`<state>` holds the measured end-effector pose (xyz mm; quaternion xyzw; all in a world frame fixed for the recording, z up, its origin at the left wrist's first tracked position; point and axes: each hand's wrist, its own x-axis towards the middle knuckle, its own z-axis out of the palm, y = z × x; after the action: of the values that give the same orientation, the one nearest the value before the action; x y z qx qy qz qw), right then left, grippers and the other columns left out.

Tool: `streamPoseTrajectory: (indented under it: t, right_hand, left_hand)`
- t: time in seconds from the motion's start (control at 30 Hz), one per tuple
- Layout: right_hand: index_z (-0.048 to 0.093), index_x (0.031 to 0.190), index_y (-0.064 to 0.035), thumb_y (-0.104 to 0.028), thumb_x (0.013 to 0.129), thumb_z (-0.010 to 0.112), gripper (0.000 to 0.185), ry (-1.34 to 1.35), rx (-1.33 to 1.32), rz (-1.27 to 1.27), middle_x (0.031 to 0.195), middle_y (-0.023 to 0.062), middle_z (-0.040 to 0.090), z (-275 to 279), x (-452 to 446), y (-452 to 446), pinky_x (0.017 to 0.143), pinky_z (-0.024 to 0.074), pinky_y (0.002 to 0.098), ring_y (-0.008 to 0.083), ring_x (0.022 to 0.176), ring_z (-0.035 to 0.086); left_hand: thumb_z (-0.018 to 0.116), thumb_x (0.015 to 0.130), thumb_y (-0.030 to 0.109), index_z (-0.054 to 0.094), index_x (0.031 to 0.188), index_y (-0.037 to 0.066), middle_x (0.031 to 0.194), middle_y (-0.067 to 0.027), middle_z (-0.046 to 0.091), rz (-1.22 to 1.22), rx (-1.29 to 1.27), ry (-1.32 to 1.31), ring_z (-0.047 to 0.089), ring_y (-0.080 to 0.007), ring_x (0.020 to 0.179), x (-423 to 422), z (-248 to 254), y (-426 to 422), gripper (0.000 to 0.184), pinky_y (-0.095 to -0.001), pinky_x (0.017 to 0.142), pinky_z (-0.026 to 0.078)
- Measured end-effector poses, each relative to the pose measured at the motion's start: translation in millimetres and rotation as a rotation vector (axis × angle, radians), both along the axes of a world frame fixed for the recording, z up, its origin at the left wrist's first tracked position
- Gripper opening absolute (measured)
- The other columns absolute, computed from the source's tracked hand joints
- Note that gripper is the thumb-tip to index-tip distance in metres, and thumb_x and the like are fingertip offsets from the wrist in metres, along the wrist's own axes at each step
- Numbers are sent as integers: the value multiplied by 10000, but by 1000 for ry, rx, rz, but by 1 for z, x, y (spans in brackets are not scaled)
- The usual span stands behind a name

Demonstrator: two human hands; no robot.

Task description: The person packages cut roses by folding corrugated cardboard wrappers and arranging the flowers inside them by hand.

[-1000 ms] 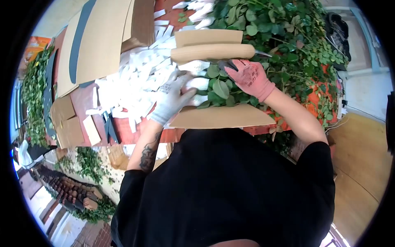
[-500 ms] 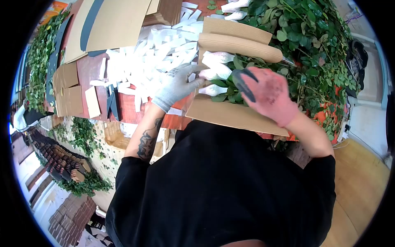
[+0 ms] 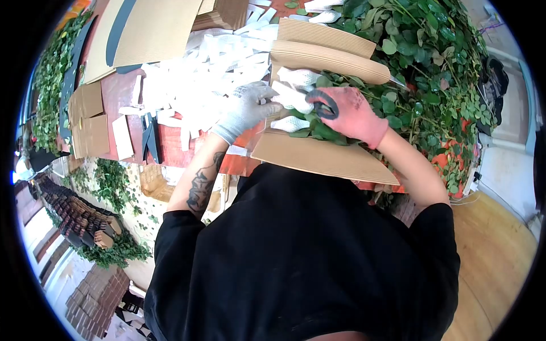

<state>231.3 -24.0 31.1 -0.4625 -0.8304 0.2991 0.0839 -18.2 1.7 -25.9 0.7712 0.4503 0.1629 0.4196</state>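
Several rose-like buds in white mesh sleeves [image 3: 290, 124] lie with their leafy stems on a corrugated cardboard sheet [image 3: 324, 158], heads toward the left. My right hand [image 3: 350, 113], in a pink glove with dark fingertips, is closed at the base of a middle sleeved flower [image 3: 291, 95]; its fingers partly hide the stem. Just left of the sleeved heads is my left hand [image 3: 245, 109], in a grey-white glove, thumb and fingers apart and nothing visible between them. A rolled cardboard edge [image 3: 335, 63] runs along the far side of the flowers.
Loose white mesh sleeves [image 3: 187, 91] are heaped left of the cardboard. Dark scissors [image 3: 150, 139] lie near the table's front edge. Leafy stems [image 3: 424, 74] pile up at right. Cardboard sheets [image 3: 153, 34] and a cardboard stack [image 3: 222, 14] sit at the back left.
My right hand has moved left from the leaves to the sleeved heads and closed on one flower there. My left hand has shifted slightly left, away from the heads.
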Motion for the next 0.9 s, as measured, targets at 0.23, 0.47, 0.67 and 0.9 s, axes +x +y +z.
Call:
streamPoseTrajectory:
  t: [0.23,0.47,0.67,0.9]
  right_hand:
    - [554,1037,-106,-248,721,698,376,-12,30,-219,909,95,628,-2,2,-5,734,486,364,278,822,624]
    - [528,1135,-74,-275,729,677,477,-291,367,-147,953,98,625,-13,-4,-17,712,486,367,269,811,626]
    - [540,1122,-104,-276,777,617,393,-381,284,71,932,66,604,-20,3,-24,715,462,372,237,863,599]
    - [546,1000,-90,-220,783,596,258,-359,331,145,845,81,589,-26,7,-13,625,480,369,251,798,612]
  left_hand:
    - [704,765,220,669,983,37,843,-85,625,-11,31,-52,598,-197,730,8,-2,13,287,-315,682,475]
    - [690,778,238,678,929,50,760,-85,607,-35,62,-36,578,-218,692,8,3,13,242,-330,662,463]
    - [690,774,263,673,908,52,734,-95,593,-57,71,-62,563,-212,659,19,3,19,250,-338,627,438]
    - [664,789,243,675,962,91,853,-90,635,-133,327,93,620,-267,766,19,44,5,231,-359,694,477]
